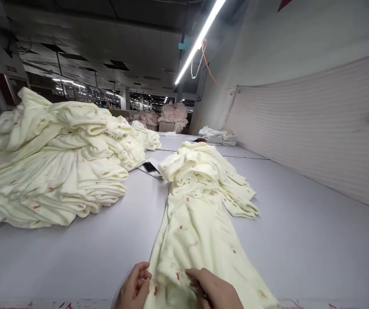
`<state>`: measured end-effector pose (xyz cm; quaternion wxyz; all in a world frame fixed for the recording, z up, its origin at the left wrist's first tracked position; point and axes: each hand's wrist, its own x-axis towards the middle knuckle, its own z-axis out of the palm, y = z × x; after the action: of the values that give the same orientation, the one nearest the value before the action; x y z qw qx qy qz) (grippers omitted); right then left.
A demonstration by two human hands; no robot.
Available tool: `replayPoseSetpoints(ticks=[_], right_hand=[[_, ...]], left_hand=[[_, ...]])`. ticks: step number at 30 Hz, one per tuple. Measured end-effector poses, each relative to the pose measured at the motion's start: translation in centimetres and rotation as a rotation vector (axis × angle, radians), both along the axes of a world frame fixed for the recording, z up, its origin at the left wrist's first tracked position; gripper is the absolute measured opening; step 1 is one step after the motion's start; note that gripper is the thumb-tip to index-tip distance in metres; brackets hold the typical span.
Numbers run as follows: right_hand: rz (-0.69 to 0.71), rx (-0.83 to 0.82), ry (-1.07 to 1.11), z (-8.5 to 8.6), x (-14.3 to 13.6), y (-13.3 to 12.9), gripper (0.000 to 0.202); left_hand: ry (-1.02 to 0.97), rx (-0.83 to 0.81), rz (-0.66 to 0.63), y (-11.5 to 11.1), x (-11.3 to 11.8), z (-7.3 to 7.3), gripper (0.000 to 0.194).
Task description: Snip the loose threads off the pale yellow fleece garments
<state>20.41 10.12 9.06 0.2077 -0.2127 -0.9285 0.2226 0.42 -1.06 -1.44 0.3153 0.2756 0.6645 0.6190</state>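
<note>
on the grey table (74, 253), both hands (135, 288) (214, 290) grip cream cloth (197, 231).

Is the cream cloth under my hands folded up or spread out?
Spread out: the cream cloth runs lengthwise along the table, bunched at its far end.

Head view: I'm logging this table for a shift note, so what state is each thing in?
Cloth strip: stretched along the table, far end bunched.
Left hand: fingers gripping the strip's near edge.
Right hand: fingers pinching the strip.
Big cloth pile: loosely folded, heaped.
Phone: lying flat, screen dark.
</note>
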Motion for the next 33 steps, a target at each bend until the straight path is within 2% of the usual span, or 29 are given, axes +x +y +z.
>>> replayPoseSetpoints(ticks=[3,6,9,11,15,18,20,23,27,30,33], right_hand=[[-0.078,0.129,-0.202,0.1,-0.8,-0.3,0.037],[-0.213,0.104,-0.269,0.6,-1.0,0.4,0.020],[-0.319,0.028,-0.207,1.1,-0.7,1.2,0.017],[-0.335,0.020,-0.170,1.1,-0.5,1.4,0.016],[-0.346,0.077,-0.046,0.6,-1.0,1.4,0.012],[-0.414,0.115,0.048,1.1,-1.7,1.7,0.015],[-0.432,0.062,0.071,2.0,-2.2,2.0,0.012],[-0.353,-0.146,0.118,3.4,-3.0,2.1,0.012],[-0.276,-0.381,0.241,4.0,-3.8,1.9,0.017],[-0.334,-0.358,0.266,3.8,-4.0,2.1,0.014],[-0.412,-0.294,0.267,3.6,-3.9,2.6,0.018]], left_hand=[[-0.007,-0.011,-0.088,0.2,1.0,0.9,0.040],[0.030,-0.041,-0.177,1.0,1.8,1.8,0.050],[-0.064,0.021,-0.179,1.6,2.3,2.3,0.056],[-0.169,0.100,-0.176,2.1,2.6,2.6,0.054],[-0.265,0.199,-0.165,3.6,3.2,3.7,0.053],[-0.319,0.292,-0.165,5.1,3.8,4.9,0.050],[-0.375,0.379,-0.185,6.1,4.2,5.8,0.050],[-0.415,0.473,-0.189,7.6,4.9,6.4,0.058],[-0.369,0.435,-0.059,9.3,5.9,6.1,0.059],[-0.249,0.357,-0.012,10.0,6.4,5.6,0.048],[-0.176,0.324,-0.019,10.2,6.5,6.0,0.038]])
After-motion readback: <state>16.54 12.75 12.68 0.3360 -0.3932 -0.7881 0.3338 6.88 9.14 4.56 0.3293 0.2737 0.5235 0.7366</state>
